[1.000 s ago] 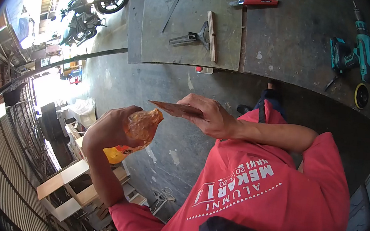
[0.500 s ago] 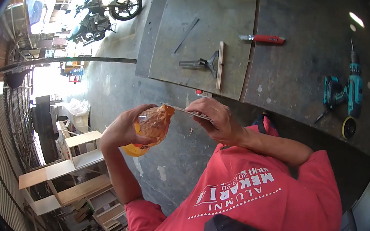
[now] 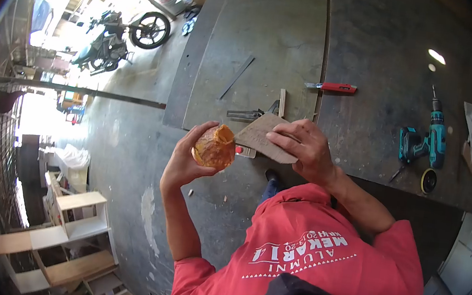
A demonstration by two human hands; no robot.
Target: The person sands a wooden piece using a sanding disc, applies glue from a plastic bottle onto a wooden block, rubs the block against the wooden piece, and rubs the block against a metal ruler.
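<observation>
My left hand [image 3: 184,159] is wrapped round an orange, glue-smeared bottle [image 3: 215,150], its crusted open neck pointing up towards me. Between the fingers and thumb of my right hand [image 3: 307,148] is a flat brown piece of board [image 3: 266,138], its broad face towards me. The left corner of the board is right beside the bottle's neck; whether they touch I cannot tell. Beyond my hands, a dark clamp [image 3: 244,115] lies on the workbench [image 3: 272,29], partly hidden by the board, beside a wooden strip [image 3: 282,101].
On the bench lie a thin metal strip [image 3: 237,78], a red utility knife [image 3: 336,88], a teal cordless drill [image 3: 436,138] and a round black-and-yellow disc [image 3: 428,180]. A wooden shelf unit [image 3: 72,234] stands on the floor at lower left. A motorcycle [image 3: 108,45] is parked at upper left.
Both hands have moved right, towards the bench. The bottle has tipped so its neck faces me. The board has turned from edge-on to showing its broad face.
</observation>
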